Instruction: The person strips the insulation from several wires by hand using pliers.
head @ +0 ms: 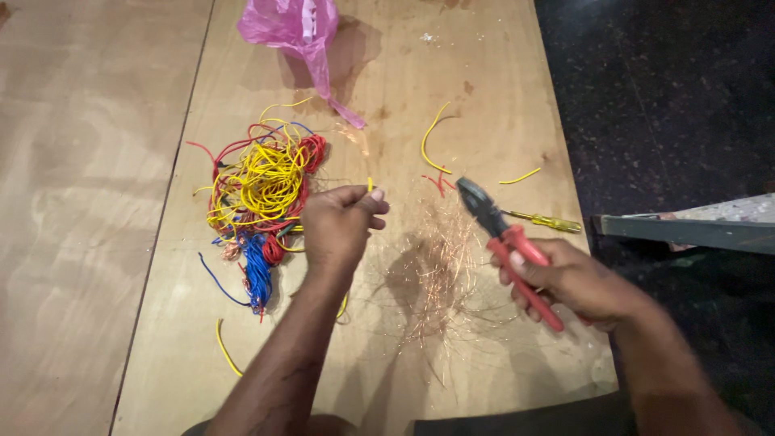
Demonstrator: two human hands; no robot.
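A: What does the left hand have?

B: A short piece of yellow insulated wire, pinched between thumb and fingertips. Only its tip pokes up above the fingers; the rest is hidden in the closed grip.

A: And the right hand?

B: It grasps a pair of pliers with red plastic-coated handles and dark steel jaws. The fingers wrap around both handles, and the jaws point up and towards the left hand, standing a little apart from the wire tip, not touching it.

A: What lies between the two hands?

B: A loose scatter of fine bare copper strands, spread over the light plywood table, under and just in front of both hands.

A: Anything beyond the left hand?

B: Just to its left sits a tangled heap of yellow, red and blue insulated wires, touching nothing the hand holds. Further off, past the heap, lies a crumpled pink plastic bag.

A: And near the right hand?

B: Just beyond the plier jaws rests a small screwdriver with a clear yellow handle. A few cut yellow wire offcuts and tiny red ones lie ahead of it on the table.
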